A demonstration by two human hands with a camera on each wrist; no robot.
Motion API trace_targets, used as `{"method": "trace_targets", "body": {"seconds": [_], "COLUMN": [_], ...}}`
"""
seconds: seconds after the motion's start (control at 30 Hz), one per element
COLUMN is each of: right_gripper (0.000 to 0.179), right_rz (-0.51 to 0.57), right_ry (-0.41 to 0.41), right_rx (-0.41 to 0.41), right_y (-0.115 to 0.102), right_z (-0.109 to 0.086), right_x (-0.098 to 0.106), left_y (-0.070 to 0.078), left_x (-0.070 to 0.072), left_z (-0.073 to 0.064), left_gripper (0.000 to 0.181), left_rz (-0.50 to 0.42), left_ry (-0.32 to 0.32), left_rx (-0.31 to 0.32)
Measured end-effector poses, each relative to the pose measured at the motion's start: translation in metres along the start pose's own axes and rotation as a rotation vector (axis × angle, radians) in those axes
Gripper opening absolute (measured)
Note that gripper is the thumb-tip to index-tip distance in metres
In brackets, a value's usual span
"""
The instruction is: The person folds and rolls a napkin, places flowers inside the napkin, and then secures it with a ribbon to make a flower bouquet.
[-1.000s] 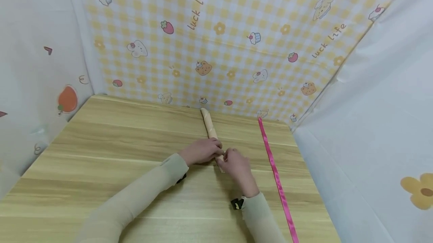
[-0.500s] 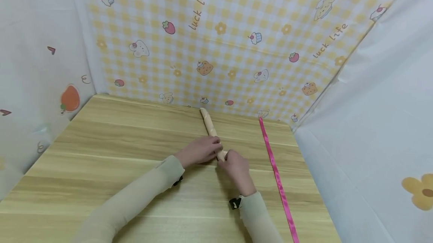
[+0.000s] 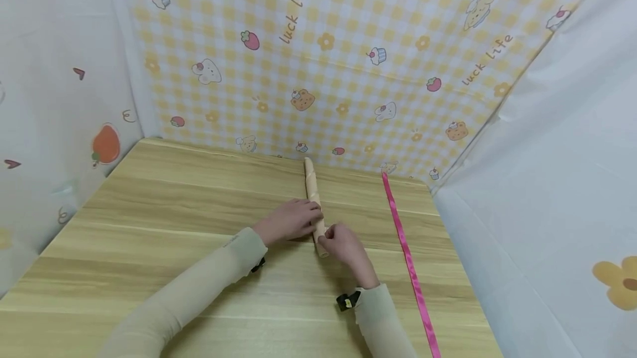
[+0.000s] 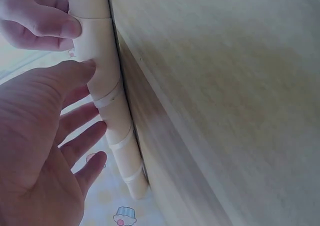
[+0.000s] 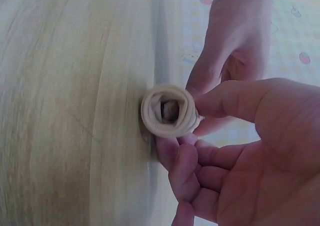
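The right hand (image 3: 344,243) pinches the wrapped roll (image 3: 311,183) near its hollow near end; the left hand (image 3: 290,218), fingers spread, touches it farther along. It lies on the table (image 3: 199,192) (pink ribbon (image 3: 408,261) apart, at right). Apparent step: adjusting the roll; the next move calls for even pressure.

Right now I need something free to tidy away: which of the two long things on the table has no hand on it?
The pink ribbon, lying flat on the right; the left hand and right hand both touch the beige roll.
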State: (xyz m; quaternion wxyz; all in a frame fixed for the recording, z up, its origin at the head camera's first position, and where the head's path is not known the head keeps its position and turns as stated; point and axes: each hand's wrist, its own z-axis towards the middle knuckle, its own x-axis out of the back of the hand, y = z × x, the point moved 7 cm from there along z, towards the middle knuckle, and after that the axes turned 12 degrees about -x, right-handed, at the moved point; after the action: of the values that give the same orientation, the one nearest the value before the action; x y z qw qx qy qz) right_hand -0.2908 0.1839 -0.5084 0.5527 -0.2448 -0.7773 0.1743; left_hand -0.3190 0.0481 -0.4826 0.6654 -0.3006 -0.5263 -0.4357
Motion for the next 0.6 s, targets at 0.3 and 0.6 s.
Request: {"method": "trace_targets", "body": {"seconds": [0.3, 0.6], "right_gripper": [0.030, 0.029], "right_rz": [0.004, -0.106], "right_ry": [-0.021, 0.043], "right_rx": [-0.031, -0.030], "right_y": [0.014, 0.008], "right_z": [0.004, -0.001], "right_x": [0.001, 0.002], "left_y": [0.001, 0.003], "left_x": [-0.016, -0.017], "left_z": [0.010, 0.019], "left_gripper": [0.027, 0.025], "left_rz": [0.043, 0.020], "left_ry": [-0.122, -0.174], "left_rx": [0.005, 0.011]}}
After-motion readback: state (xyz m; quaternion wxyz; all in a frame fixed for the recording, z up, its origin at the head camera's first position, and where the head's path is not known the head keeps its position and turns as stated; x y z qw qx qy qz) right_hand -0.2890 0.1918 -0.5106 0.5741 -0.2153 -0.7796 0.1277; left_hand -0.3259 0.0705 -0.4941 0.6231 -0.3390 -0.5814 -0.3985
